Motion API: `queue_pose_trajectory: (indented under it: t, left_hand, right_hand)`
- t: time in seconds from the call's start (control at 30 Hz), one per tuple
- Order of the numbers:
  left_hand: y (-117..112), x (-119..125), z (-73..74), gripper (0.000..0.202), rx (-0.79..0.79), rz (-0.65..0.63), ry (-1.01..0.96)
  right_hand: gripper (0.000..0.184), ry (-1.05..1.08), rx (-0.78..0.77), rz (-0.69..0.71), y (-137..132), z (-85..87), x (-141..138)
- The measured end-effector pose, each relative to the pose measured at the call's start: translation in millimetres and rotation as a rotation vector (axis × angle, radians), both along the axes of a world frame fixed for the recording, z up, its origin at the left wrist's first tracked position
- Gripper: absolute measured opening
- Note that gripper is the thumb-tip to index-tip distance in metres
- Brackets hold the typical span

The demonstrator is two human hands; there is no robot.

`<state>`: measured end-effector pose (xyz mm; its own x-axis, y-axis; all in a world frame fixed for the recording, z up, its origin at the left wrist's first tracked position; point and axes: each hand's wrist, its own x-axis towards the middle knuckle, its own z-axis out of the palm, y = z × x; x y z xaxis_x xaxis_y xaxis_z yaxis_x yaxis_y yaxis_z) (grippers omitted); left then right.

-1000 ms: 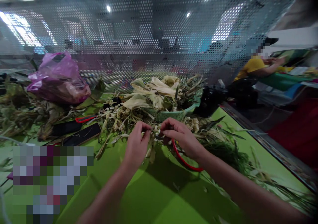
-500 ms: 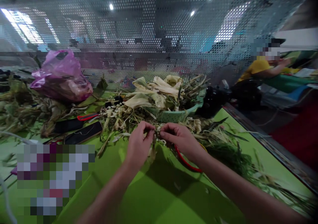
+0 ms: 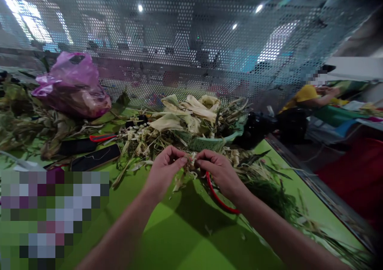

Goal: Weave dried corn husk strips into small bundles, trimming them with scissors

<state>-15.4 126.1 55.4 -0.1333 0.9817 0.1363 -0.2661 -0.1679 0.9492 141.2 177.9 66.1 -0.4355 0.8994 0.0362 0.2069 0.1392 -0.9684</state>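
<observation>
Close together over the green table (image 3: 161,238), my two hands work at a small piece of dried plant husk (image 3: 188,167). My left hand (image 3: 166,168) pinches it between thumb and fingers. My right hand (image 3: 217,168) is closed in a pinch just beside it, at a pale bit of the same material; its fingertips partly hide what they grip. Under my right wrist lies a red ring-shaped rim or handle (image 3: 217,198). Straight ahead, a light green plastic basket (image 3: 206,143) is heaped with dry husks (image 3: 191,108).
Dried stalks (image 3: 146,140) lie beyond my left hand, green fibres (image 3: 269,194) to the right. A purple plastic bag (image 3: 73,86), red-handled scissors (image 3: 101,137) and a dark phone-like slab (image 3: 95,157) are left. Black bags (image 3: 259,128) stand right; a person in yellow (image 3: 308,94) sits beyond.
My hands have drawn slightly apart at the fingertips, the left shifting a little left with the husk. The view has tilted slightly.
</observation>
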Motion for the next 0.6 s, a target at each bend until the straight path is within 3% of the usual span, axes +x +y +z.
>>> queue_pose_trajectory:
  t: [0.17, 0.23, 0.6]
  left_hand:
    - [3, 1, -0.9, 0.008, -0.024, 0.087, 0.093]
    - [4, 0, -1.3, 0.007, -0.020, 0.096, 0.101]
    - [4, -5, -3.7, 0.009, 0.010, 0.054, 0.200]
  right_hand:
    - [0.012, -0.140, 0.269, -0.076, -2, -0.9, 1]
    - [0.013, -0.155, 0.286, -0.090, -1, -1.3, 1]
    - [0.011, 0.281, -0.308, 0.064, 2, -11.1, -2]
